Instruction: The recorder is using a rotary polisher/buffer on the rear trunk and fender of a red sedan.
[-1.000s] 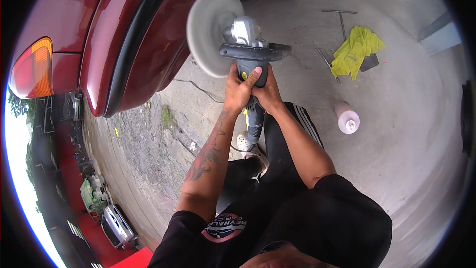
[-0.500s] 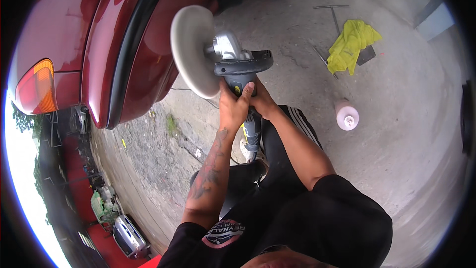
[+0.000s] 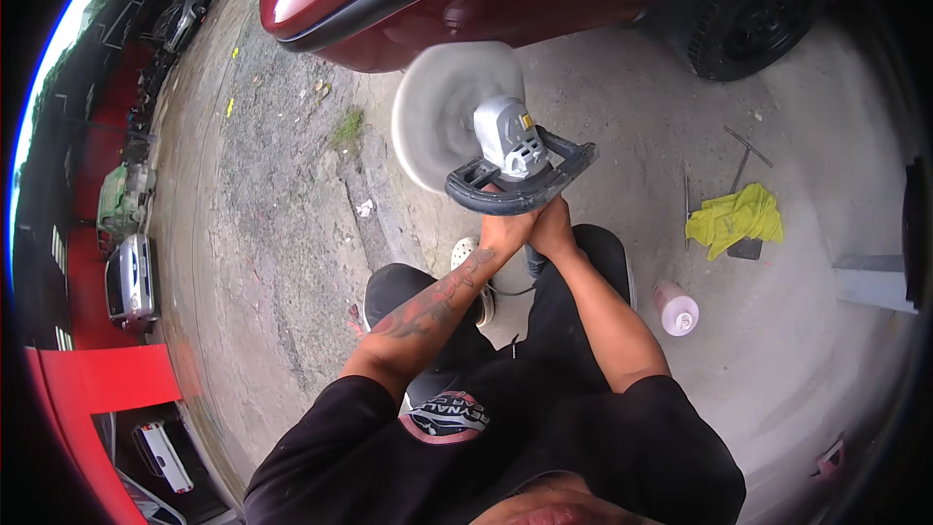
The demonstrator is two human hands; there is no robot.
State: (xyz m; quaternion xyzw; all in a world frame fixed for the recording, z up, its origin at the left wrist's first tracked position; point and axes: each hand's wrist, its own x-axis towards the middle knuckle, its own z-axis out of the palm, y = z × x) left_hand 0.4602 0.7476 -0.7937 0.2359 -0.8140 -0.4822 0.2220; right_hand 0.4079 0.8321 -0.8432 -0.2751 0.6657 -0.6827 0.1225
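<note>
Both of my hands are closed around a grey and black car polisher (image 3: 507, 141) with a black loop handle. My left hand (image 3: 507, 230) grips its body just below the loop, which hides some of the fingers. My right hand (image 3: 552, 228) wraps the body from the other side. The round whitish buffing pad (image 3: 425, 107) at its far end looks smeared, as if spinning. Beyond it is the dark red car's bumper (image 3: 544, 5); the pad overlaps the bumper's lower edge in view, and I cannot tell whether they touch.
A black-rimmed wheel (image 3: 753, 19) stands at the far right. On the concrete floor to my right are a pink bottle (image 3: 675, 308), a yellow-green cloth (image 3: 736, 219) and a T-shaped metal tool (image 3: 746, 157). A cord (image 3: 513, 291) runs between my legs.
My view has turned left, so the car and floor things sit farther right. The polisher has tilted, showing more of the pad's back. Both hands keep their hold.
</note>
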